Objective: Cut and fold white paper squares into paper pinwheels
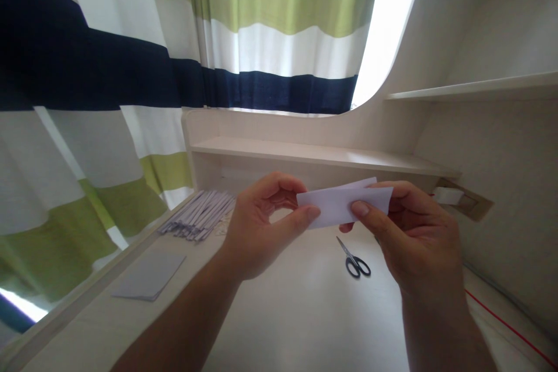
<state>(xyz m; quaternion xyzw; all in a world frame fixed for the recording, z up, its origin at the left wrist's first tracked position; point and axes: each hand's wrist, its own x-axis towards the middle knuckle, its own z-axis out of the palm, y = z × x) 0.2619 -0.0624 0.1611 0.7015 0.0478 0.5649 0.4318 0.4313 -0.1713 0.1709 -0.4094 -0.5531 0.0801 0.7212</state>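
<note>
The folded paper strip (pixel 344 204) was held up in the air between both hands, well above the desk (pixel 283 314), long axis running left to right. The left hand (pixel 257 229) pinched its left end between thumb and forefinger, and the right hand (pixel 414 238) gripped the right end with the thumb on the near face. Neither was really nearer, since each had an end. It looked like two layers, though I couldn't tell for sure from this angle.

Below it, black scissors (pixel 355 260) lay flat on the desk, just left of the right hand. Further left sat a bundle of paper strips (pixel 200 215) and a stack of sheets (pixel 150 274). A striped curtain (pixel 174 58) hung behind, with shelves (pixel 475 92) on the right.
</note>
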